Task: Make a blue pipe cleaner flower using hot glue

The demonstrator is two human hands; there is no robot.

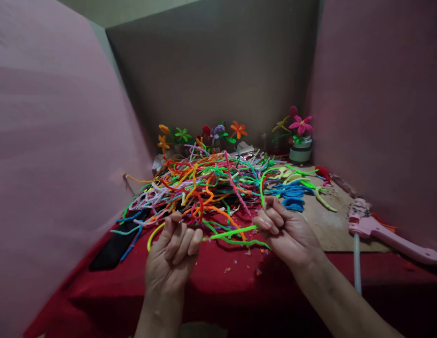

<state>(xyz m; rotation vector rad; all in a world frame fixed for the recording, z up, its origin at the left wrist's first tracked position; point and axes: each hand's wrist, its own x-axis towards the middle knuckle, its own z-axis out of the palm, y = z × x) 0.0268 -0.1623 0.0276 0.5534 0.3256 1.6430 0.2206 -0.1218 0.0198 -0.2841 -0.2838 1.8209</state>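
A bright green pipe cleaner (pixel 234 232) is stretched nearly level between my two hands, above the front of the table. My left hand (pixel 176 246) is closed around its left end, palm side toward me. At the other end, the fingers of my right hand (pixel 287 230) pinch it, and a green length rises in a curve above that hand. A yellow curved piece shows beside my left hand; whether it is held I cannot tell. Just beyond both hands spreads a tangled heap of many-coloured pipe cleaners (pixel 207 183). The fingertips are partly hidden.
A pink glue gun (pixel 398 237) with a glue stick lies right, by a brown board (pixel 327 230) holding blue folded pieces (pixel 292 195). A black phone-like slab (pixel 107 249) lies left. Behind stand pipe-cleaner flowers (pixel 238 129) and a pale green pot (pixel 300 151). Panels enclose the red-covered table (pixel 218 281).
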